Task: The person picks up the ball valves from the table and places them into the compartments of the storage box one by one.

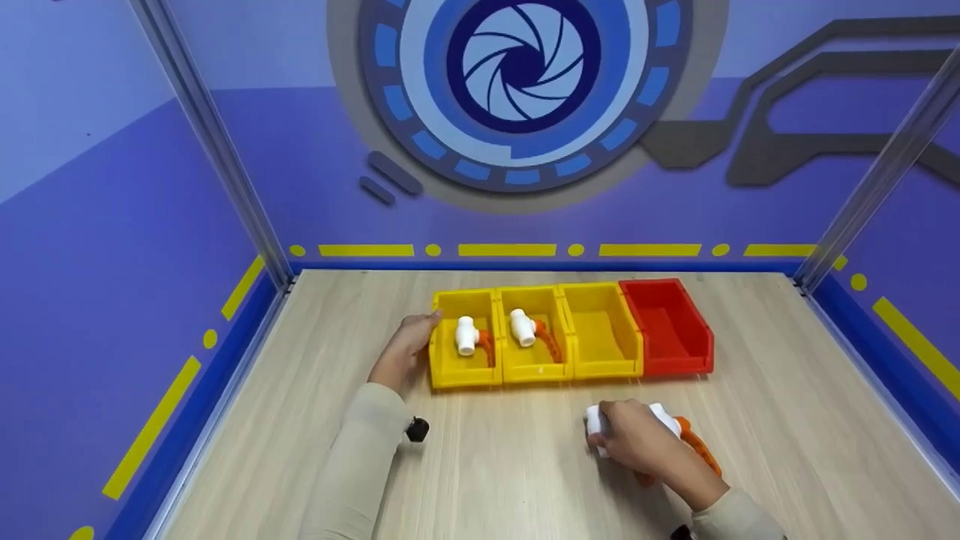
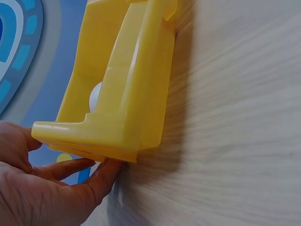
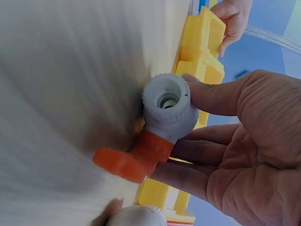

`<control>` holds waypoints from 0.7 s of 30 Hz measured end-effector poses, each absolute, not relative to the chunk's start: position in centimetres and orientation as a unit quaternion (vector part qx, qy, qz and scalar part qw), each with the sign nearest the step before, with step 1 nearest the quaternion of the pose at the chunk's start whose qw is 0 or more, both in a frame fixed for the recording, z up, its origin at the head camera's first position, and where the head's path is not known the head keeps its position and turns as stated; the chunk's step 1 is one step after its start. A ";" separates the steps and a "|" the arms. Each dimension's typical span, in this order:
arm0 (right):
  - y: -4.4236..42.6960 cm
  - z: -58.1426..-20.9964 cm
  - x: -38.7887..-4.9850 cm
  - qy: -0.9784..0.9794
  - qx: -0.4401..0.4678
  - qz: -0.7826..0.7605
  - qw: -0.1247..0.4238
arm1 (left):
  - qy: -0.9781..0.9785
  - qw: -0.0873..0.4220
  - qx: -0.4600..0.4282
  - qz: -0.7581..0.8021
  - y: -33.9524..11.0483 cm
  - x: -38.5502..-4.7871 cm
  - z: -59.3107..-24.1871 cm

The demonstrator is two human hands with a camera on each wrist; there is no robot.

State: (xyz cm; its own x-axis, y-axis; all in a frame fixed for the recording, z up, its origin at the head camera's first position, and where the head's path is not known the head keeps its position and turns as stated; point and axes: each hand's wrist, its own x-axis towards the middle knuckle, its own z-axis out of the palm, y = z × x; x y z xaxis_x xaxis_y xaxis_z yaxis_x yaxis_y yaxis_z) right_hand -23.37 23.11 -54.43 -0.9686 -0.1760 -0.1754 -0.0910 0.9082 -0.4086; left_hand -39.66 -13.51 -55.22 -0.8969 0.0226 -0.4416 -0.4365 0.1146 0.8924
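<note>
My right hand [image 1: 639,441] grips a white ball valve [image 3: 169,110] with an orange handle [image 3: 134,157], low over the table; its open threaded end faces the right wrist camera. Just right of that hand, partly covered by it, is a second white ball valve [image 1: 664,417] with an orange handle. My left hand [image 1: 406,346] touches the outer left side of the leftmost yellow bin [image 1: 466,377], its fingers fairly straight. One white ball valve [image 1: 466,336] lies in that bin, and another ball valve [image 1: 523,328] lies in the yellow bin [image 1: 536,372] beside it.
Another yellow bin [image 1: 600,337] and a red bin [image 1: 666,330] continue the row to the right, both without contents. The bins stand on a wood-grain table [image 1: 495,465]. A printed back wall [image 1: 262,165] and side panels enclose the table.
</note>
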 end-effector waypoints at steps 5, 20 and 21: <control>23.1 -54.5 -23.1 0.971 -0.080 -0.198 0.106 | 0.722 0.170 -0.149 0.654 -13.4 -39.6 -55.5; 22.8 -54.9 -22.8 0.974 -0.085 -0.195 0.081 | 0.731 0.166 -0.135 0.648 -13.5 -39.5 -55.7; 22.8 -55.0 -22.6 0.975 -0.099 -0.188 0.066 | 0.732 0.164 -0.130 0.649 -13.4 -39.4 -55.7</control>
